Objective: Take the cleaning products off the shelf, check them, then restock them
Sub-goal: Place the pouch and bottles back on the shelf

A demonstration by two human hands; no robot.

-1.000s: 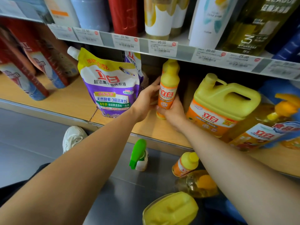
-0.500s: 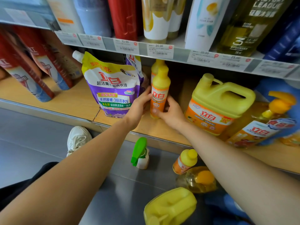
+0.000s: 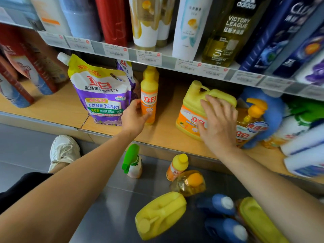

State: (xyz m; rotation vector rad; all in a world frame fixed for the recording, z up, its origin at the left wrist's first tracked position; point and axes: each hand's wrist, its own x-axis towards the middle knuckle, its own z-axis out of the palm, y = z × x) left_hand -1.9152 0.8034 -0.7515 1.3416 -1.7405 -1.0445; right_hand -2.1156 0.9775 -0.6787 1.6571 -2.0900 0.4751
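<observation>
Nearest, on the grey floor [image 3: 105, 216]: a fallen yellow jug [image 3: 160, 214] on its side, cap end toward the camera, with two white-capped blue bottles [image 3: 217, 204] and a second floor jug [image 3: 257, 220] just to its right. A little farther out, close under the shelf's front edge: a green-triggered spray bottle [image 3: 131, 161], a small orange bottle [image 3: 176, 166] with a yellow cap, and just beside that a clear amber bottle [image 3: 190, 183] with an orange top. Off to the left, a white sneaker [image 3: 63, 151]. Over all this, two bare forearms stretched forward to the wooden shelf [image 3: 52, 109]. Left hand [image 3: 134, 118] set low against a slim yellow dish-soap bottle [image 3: 149, 95], thumb and fingers curled round its lower label and clasping it. That bottle upright on the shelf board, just right of a purple refill pouch [image 3: 101, 95], with a matching bottle close behind. Right hand [image 3: 218, 123] slack and grasping nothing, back toward the camera, fingers splayed wide across the handle and front label of a big shelf jug [image 3: 192, 106]; actual contact impossible to tell. Just right of that jug, an orange-headed pump bottle [image 3: 254, 113], partly hidden by the hand. Farther up, a rail of price tags [image 3: 149, 57], then tall bottles [image 3: 145, 20] ranged along the upper shelf.
</observation>
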